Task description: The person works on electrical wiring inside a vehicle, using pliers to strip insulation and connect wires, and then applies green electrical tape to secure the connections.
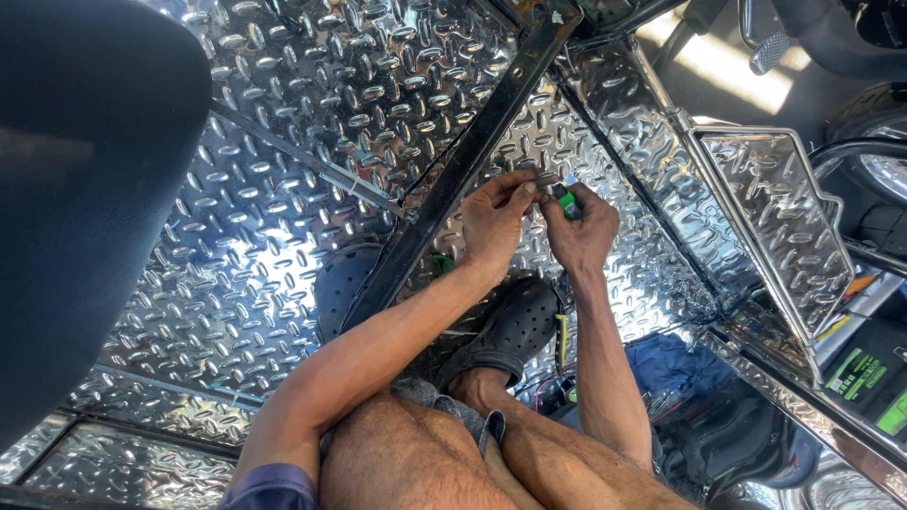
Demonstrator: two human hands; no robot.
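My left hand point(496, 219) pinches something small and thin at its fingertips, right against the shiny diamond-plate floor point(283, 170); what it is I cannot tell. My right hand point(578, 227) is closed around a small green lighter-like object point(566, 201), held close to the left fingertips. Both hands meet just right of a black metal bar point(463, 161) that runs diagonally across the plate. My foot in a black perforated clog point(510, 331) rests on the plate below the hands.
A dark padded seat point(85, 170) fills the left side. A chrome diamond-plate side panel with a tube rail point(775, 217) stands at right. Blue cloth point(671, 364), a yellow-handled tool point(562, 340) and a black box with green markings point(869, 378) lie lower right. A tyre point(879, 161) is at far right.
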